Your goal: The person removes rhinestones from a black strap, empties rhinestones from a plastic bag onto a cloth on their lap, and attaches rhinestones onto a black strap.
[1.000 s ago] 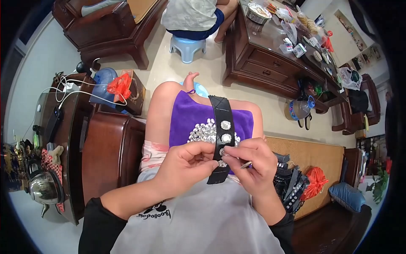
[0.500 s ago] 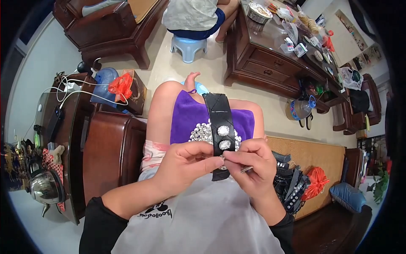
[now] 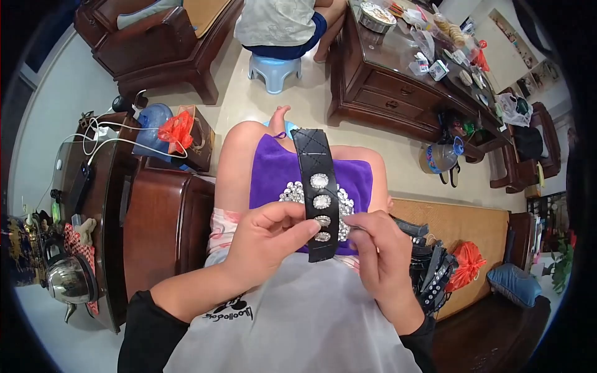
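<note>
A black quilted strap stands nearly upright over my lap, with several oval rhinestone gems in a row down its lower half. My left hand grips the strap's left edge, its thumb on the front by the lower gems. To the right of the strap, my right hand is closed in a pinch. A thin metallic piece shows between its fingertips, mostly hidden. Behind the strap, a pile of loose silver gems lies on a purple cloth across my thighs.
More black straps, some studded, lie on the woven bench mat at right, beside a red plastic bag. A person sits ahead on a blue stool. A kettle stands at left.
My right hand has drawn away from the strap's front to its right side. More of the lower gems now show. The strap has shifted slightly left, still held by my left hand.
</note>
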Tool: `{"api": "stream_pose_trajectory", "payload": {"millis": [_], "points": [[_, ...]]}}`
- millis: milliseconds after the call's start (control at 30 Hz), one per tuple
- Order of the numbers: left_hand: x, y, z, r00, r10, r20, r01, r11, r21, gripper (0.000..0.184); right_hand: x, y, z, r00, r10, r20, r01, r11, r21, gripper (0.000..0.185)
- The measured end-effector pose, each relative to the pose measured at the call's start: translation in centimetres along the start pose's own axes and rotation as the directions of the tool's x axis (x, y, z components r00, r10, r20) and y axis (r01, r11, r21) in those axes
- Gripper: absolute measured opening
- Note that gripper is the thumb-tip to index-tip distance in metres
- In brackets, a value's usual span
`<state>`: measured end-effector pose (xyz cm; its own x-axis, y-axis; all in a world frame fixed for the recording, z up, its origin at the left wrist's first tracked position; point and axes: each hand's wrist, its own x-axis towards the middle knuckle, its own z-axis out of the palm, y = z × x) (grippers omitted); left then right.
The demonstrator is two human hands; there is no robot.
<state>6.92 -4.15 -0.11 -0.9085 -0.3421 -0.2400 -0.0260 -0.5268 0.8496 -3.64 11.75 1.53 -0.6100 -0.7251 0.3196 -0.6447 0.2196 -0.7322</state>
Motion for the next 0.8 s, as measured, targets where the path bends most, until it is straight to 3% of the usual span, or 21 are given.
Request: {"api": "stream_pose_trajectory", "payload": {"millis": [67,233,367,567,700,800], "points": [[0.0,0.0,0.0,1.0,-0.014,-0.011,0.014,1.0,0.007,0.01,0.0,-0.1,0.0,0.999,-0.029,0.038,0.033,0.995,-0.092,0.02],[0.2,-0.1,0.1,1.0,0.011,0.002,-0.011,1.0,-0.004,0.008,-0.2,-1.0,1.0,0.997,-0.048,-0.054,0.033,0.965,-0.26,0.015],[0.3,-0.6,-0.1,0.991,0.121,0.057,-0.124,0.991,0.055,0.008,0.4,-1.6,1.0,1.0,0.005,0.002,-0.004,0.932,-0.362,0.014],[0.3,-0.6,-0.5,0.974,0.201,0.108,-0.213,0.969,0.121,0.009,0.6,-1.2,0.6,0.999,0.009,0.049,0.005,0.957,-0.291,0.015],[0.3,-0.5,-0.9,0.954,0.251,0.162,-0.285,0.927,0.244,0.01,1.0,-1.6,-0.4,0.976,0.106,0.191,-0.075,0.984,-0.161,0.015],[0.2,-0.4,-0.9,0.944,0.282,0.173,-0.323,0.9,0.294,0.01,1.1,-1.8,-0.6,0.978,0.095,0.185,-0.06,0.98,-0.187,0.015]]}}
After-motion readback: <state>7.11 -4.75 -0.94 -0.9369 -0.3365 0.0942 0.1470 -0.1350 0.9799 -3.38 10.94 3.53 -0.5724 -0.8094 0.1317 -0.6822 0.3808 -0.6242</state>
